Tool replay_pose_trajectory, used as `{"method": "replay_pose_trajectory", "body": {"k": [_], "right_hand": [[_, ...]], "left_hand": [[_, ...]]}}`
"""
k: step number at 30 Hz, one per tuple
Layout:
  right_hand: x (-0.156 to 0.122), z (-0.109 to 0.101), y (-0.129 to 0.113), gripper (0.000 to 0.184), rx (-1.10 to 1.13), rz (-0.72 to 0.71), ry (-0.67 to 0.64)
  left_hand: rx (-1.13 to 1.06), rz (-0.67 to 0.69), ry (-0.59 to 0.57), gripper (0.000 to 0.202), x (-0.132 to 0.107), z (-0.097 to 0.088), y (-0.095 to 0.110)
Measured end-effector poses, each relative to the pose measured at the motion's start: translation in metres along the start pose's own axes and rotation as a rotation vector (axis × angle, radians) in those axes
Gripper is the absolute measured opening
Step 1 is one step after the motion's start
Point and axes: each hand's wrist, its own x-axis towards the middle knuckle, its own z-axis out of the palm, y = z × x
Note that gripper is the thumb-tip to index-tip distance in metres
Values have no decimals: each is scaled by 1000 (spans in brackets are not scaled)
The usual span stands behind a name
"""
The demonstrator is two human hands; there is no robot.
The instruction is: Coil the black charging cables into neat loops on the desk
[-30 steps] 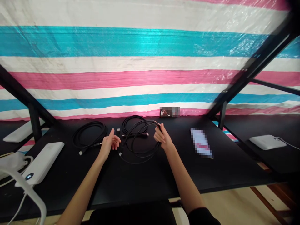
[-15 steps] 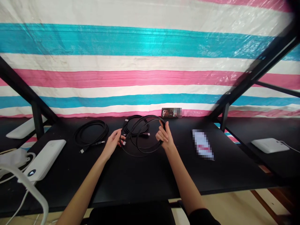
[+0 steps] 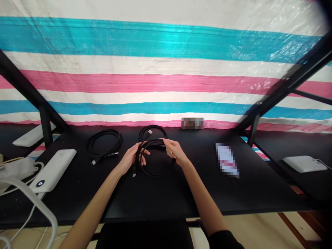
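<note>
Both hands on one coiled black cable (image 3: 153,141), center of the black table (image 3: 202,188), in front of the wearer. Left hand (image 3: 129,159) half-curled around the coil's left side, some fingers loosely spread inside the loop; a connector end (image 3: 134,173) hangs down just beside it. Right hand (image 3: 176,152) pinches the coil's upper right, thumb against bent fingers, nearly closed. Can't tell if the loop's bottom touches the tabletop. Second black coil (image 3: 88,145) lies flat left of the left hand, two plugs toward its near side. Third black coil (image 3: 153,127) lies just behind the held one, partly hidden by it, one plug (image 3: 150,132) showing. White power bank (image 3: 57,169) with a round dark display on the far left; pixelated phone-like item (image 3: 227,160) right of the right hand. Pixelated rectangle (image 3: 192,123) at the back, near the striped sheet (image 3: 166,83).
</note>
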Motion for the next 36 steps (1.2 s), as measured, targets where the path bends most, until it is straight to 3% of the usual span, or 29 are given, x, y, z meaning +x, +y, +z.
{"method": "replay_pose_trajectory", "body": {"k": [6, 11, 14, 17, 20, 23, 26, 31, 36], "right_hand": [[2, 4, 4, 43, -281, -70, 112], [2, 9, 7, 42, -356, -127, 118], [2, 13, 10, 41, -375, -176, 114], [2, 17, 14, 57, -418, -319, 212], [0, 18, 15, 75, -639, -487, 273], [-3, 19, 14, 58, -929, -603, 175], [-5, 19, 12, 34, -1091, -651, 67], [-4, 19, 11, 21, -1076, -578, -39], [-3, 18, 10, 22, -1007, -463, -82]], "left_hand": [[224, -38, -33, 53, -2, 8, -7], [265, -42, -56, 57, -3, 9, -9], [265, -39, 6, 58, -2, 9, -8], [287, -57, 44, 57, -2, 7, -6], [344, -147, -26, 52, -4, 5, -5], [395, -216, -81, 48, -5, 5, -7], [418, -196, -108, 48, -4, 5, -9], [519, -80, -104, 49, -5, 2, -8], [515, -102, -142, 48, -5, 0, -4]]}}
